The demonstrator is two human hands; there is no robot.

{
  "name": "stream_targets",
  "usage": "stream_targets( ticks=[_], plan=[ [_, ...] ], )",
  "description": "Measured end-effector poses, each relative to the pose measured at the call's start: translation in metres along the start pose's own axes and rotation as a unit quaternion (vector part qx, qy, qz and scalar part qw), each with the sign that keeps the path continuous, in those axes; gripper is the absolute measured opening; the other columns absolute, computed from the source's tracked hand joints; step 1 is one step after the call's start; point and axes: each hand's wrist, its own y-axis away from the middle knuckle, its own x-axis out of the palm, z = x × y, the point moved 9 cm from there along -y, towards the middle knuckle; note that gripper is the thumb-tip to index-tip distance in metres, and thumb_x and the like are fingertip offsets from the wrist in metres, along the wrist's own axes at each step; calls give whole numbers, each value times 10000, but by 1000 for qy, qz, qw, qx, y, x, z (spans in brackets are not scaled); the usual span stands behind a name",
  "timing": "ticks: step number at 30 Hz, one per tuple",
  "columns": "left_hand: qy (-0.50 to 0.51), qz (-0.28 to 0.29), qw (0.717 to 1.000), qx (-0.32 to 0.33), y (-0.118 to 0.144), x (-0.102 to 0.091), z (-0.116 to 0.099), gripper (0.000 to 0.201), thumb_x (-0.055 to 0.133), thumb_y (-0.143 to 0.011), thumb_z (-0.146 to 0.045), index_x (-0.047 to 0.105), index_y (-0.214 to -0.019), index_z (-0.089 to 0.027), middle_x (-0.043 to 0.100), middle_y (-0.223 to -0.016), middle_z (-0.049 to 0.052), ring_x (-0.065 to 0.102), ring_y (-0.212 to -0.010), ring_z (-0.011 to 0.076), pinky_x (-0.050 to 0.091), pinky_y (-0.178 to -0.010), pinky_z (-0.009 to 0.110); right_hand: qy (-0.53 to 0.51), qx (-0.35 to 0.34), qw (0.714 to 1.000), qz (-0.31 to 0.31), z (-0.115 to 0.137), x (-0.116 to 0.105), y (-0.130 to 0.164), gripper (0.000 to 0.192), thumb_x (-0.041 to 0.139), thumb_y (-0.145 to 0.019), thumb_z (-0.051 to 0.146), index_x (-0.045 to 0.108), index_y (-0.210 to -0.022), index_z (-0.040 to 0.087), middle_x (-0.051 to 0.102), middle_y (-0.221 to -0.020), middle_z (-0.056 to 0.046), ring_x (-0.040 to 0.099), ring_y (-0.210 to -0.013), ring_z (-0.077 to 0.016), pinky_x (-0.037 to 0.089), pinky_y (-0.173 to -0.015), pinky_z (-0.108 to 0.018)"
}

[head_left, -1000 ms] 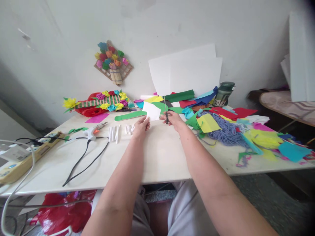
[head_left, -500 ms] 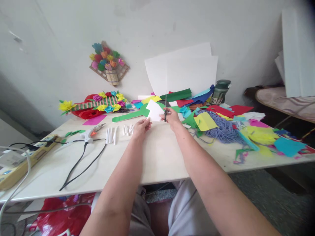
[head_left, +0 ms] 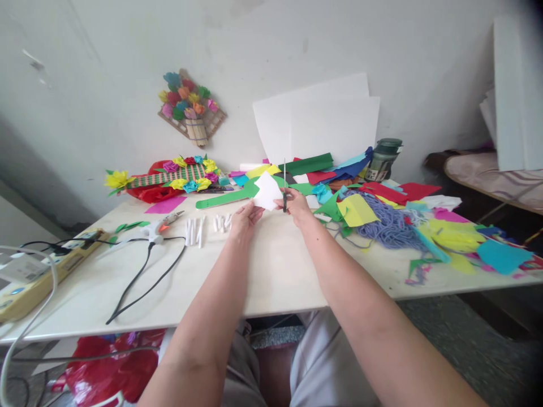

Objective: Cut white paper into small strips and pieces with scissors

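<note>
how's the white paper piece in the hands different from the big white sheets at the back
The white paper piece is small and pinched in the left hand, off the table, with angled, irregular edges; the big white sheets are far larger, rectangular and lean upright against the wall. The scissors in the right hand stand beside the piece; nothing touches the sheets. Both are plain white.

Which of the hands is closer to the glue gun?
The left. The left hand, holding the white paper, is to the right of the glue gun; the right hand, gripping scissors, is farther right.
</note>
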Motion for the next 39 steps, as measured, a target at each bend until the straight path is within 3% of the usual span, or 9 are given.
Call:
stream_targets(
  ticks=[8, 13, 20, 27, 34, 39],
  plan=[
    [-20, 23, 999, 13, 2, 4, -3, 141, 660, -712, -173, 615, -820, -95, 673, -714, 68, 660, -660, 145, 515, -693, 260, 5, 4, 1000, -6, -2, -1, 0, 406, 710, -599, 76, 559, -968, 154, 580, -609, 50, 530, -432, -62, 384, -380, -164],
    [-38, 31, 999, 21, 0, 3, -6, 159, 636, -738, -216, 598, -842, -101, 666, -688, 69, 665, -668, 166, 516, -668, 275, 6, -5, 1000, -7, -4, -1, -3, 402, 714, -588, 97, 563, -956, 157, 581, -590, 59, 536, -426, -66, 363, -370, -163],
    [-60, 28, 998, 13, 1, 1, -9, 153, 647, -729, -217, 590, -816, -105, 667, -702, 71, 661, -661, 151, 517, -678, 265, 5, -18, 1000, 16, -6, 1, -5, 415, 738, -583, 149, 557, -957, 148, 577, -545, 59, 530, -412, -67, 249, -318, -148],
    [-7, -37, 997, 69, 0, -14, -26, 142, 621, -762, -233, 553, -813, -120, 652, -686, 42, 658, -668, 133, 509, -751, 279, 107, 14, 990, 96, -9, 8, 3, 304, 672, -711, 304, 531, -916, 130, 603, -533, 7, 466, -363, -51, 226, -307, -148],
    [36, -76, 993, 88, -2, -26, -32, 195, 616, -769, -302, 553, -818, -125, 659, -724, 56, 662, -707, 141, 509, -744, 270, 218, 28, 943, 250, -14, 16, 11, 287, 589, -762, 422, 549, -797, 139, 630, -596, -30, 485, -384, -54, 244, -302, -152],
    [45, -94, 990, 92, -2, -31, -34, 205, 619, -763, -327, 568, -804, -132, 669, -745, 58, 662, -752, 140, 504, -751, 255, 226, 22, 923, 310, -11, 16, 20, 324, 543, -775, 445, 561, -842, 128, 640, -630, -37, 491, -400, -62, 269, -311, -154]
  ],
)
